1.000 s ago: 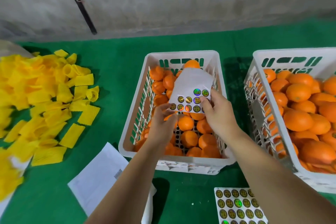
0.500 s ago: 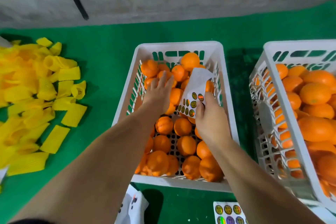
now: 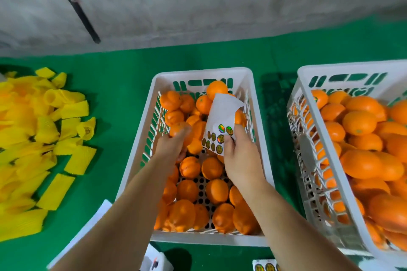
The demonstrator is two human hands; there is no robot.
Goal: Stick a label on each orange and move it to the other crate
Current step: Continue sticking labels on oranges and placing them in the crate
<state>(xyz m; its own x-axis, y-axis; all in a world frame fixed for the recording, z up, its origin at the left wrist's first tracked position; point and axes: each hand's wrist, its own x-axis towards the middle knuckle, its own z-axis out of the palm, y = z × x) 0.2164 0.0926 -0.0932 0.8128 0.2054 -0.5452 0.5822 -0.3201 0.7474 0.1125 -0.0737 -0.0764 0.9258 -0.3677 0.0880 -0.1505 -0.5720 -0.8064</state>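
Centre of frame, left hand (image 3: 174, 146) gripping a dimpled orange (image 3: 179, 129) inside the middle crate (image 3: 141, 141), right hand (image 3: 239, 152) pinching a curling white label sheet (image 3: 221, 125) bearing round holographic stickers.

Two crates side by side: the middle crate (image 3: 141, 149) under both hands, the fuller crate (image 3: 304, 138) right of the fingers (image 3: 228, 143), foam sleeves (image 3: 44, 138) far left.

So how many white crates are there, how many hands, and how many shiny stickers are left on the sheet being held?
White crates: 2, the middle crate and the right crate
Hands: 2, left hand, right hand
Stickers on the held sheet: 8
Total: 12
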